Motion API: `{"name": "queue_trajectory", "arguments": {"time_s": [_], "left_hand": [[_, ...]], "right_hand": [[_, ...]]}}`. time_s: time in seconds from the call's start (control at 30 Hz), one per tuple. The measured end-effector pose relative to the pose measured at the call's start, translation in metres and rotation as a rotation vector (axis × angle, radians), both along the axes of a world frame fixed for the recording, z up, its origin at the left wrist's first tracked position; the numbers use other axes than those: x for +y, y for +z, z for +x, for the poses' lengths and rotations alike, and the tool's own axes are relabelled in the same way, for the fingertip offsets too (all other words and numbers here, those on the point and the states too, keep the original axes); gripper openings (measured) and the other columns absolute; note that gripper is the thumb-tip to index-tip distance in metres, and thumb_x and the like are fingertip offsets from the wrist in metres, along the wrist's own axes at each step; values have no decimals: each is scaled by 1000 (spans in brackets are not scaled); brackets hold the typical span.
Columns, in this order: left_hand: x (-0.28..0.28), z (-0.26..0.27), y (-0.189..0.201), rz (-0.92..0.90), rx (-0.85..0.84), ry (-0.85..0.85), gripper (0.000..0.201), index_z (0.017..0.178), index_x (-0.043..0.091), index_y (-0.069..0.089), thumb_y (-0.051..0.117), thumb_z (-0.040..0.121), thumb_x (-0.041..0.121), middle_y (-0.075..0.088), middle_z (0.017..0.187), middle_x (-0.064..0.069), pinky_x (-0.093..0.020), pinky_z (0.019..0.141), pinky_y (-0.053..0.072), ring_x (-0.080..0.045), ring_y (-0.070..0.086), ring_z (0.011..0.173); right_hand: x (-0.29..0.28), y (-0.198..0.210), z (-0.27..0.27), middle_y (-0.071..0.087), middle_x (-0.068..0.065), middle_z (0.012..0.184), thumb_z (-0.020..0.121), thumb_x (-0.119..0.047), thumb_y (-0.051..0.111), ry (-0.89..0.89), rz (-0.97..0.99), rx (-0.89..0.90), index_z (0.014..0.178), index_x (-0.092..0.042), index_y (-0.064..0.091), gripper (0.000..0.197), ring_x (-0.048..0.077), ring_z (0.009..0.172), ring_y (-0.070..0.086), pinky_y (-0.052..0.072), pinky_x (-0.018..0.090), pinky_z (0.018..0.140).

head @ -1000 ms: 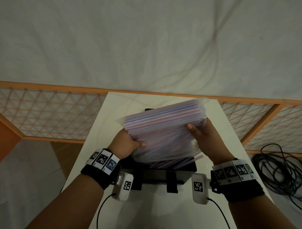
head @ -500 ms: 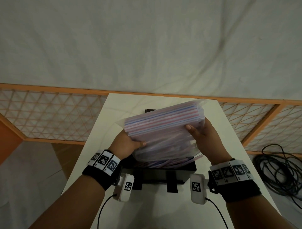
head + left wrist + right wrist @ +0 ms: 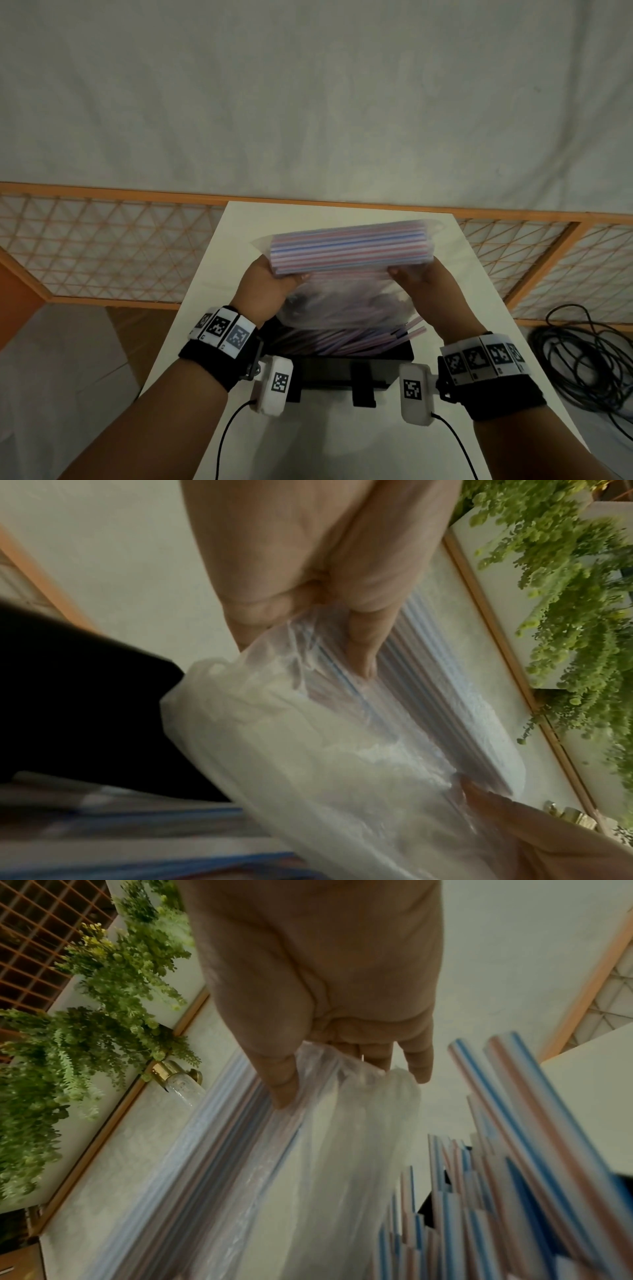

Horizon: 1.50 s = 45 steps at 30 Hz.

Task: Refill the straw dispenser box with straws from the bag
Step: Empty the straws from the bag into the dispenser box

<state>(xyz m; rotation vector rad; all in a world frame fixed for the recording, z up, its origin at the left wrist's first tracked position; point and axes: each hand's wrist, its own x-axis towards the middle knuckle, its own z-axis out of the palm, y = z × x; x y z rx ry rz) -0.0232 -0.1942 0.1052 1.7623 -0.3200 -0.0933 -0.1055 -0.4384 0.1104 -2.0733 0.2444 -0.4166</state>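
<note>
A clear plastic bag (image 3: 346, 301) hangs mouth-down over the black dispenser box (image 3: 342, 373) in the head view. A packed block of red, white and blue striped straws (image 3: 349, 248) sits in its raised upper end. My left hand (image 3: 265, 287) grips the bag's left end and my right hand (image 3: 424, 284) grips its right end. Loose straws (image 3: 359, 339) lie piled in the box, several poking over its right edge. The left wrist view shows fingers (image 3: 363, 642) pinching the bag (image 3: 308, 737). The right wrist view shows the thumb (image 3: 277, 1074) on the plastic beside loose straws (image 3: 514, 1164).
The box stands on a narrow white table (image 3: 342, 442). An orange-framed lattice screen (image 3: 102, 246) runs behind the table. A coil of black cable (image 3: 589, 359) lies on the floor at right. Green hanging plants (image 3: 85, 1015) appear in both wrist views.
Both hands have lifted the bag higher and levelled the straw block. More straws have slid out of the bag's mouth into the box.
</note>
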Motion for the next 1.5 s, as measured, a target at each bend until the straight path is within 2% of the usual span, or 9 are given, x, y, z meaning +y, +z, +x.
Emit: {"name": "queue_trajectory", "arguments": {"time_s": [0.17,0.33,0.47,0.63,0.8,1.07,1.2,1.3,1.5], "left_hand": [[-2,4,4,-37,49,-8,35,106,17,66,78,74,14,71,102,-5,-32,86,52,-12,67,95],[0,10,11,-58,85,-114,47,112,18,65,81,68,25,71,110,-6,-45,98,49,-18,66,105],[1,12,16,-131,113,-86,77,121,15,57,81,54,46,69,114,-3,-43,100,49,-15,64,108],[1,12,24,-115,74,-65,31,98,27,68,81,71,19,72,100,2,-42,95,52,-14,68,97],[4,18,20,-116,81,2,23,87,28,68,78,74,12,71,91,3,-45,97,50,-16,67,93],[4,26,13,-295,104,-135,78,124,28,49,84,55,29,61,120,-4,-41,97,49,-20,59,114],[0,29,21,-329,36,-155,58,109,10,56,79,60,29,63,102,-4,-32,87,52,-16,63,98],[-1,29,19,-340,14,-144,52,104,1,63,79,64,29,69,102,-13,-46,93,51,-28,65,100],[-2,27,13,-257,-19,-133,22,78,16,62,79,63,21,71,74,7,-30,74,54,-13,66,77]], "right_hand": [[1,9,1,66,0,116,83,-37,67,-39,70,-7,121,-20,59,42,18,110,60,46,49,99],[0,19,6,56,-4,129,58,-52,80,-108,164,-28,133,-25,41,89,16,121,53,44,48,103],[0,25,8,62,-5,117,65,-43,80,-98,151,-79,122,-25,49,67,15,110,59,48,49,96],[-3,26,16,69,4,107,64,-39,81,-81,211,-137,113,-15,58,59,20,100,67,54,51,87],[-2,29,22,70,10,95,69,-25,81,-87,143,-135,99,-7,61,41,23,90,68,55,46,81],[-2,34,21,68,9,108,69,-30,77,-26,254,-162,111,-10,57,51,22,103,65,52,52,91],[-7,37,18,68,7,110,73,-24,75,-7,285,-180,111,-15,56,44,22,106,64,49,54,95],[-7,40,16,67,10,111,72,-22,77,45,287,-180,115,-15,56,48,25,107,64,50,55,93],[-4,41,14,70,13,107,72,-16,80,99,305,-177,111,-10,62,44,27,101,67,54,53,88]]}}
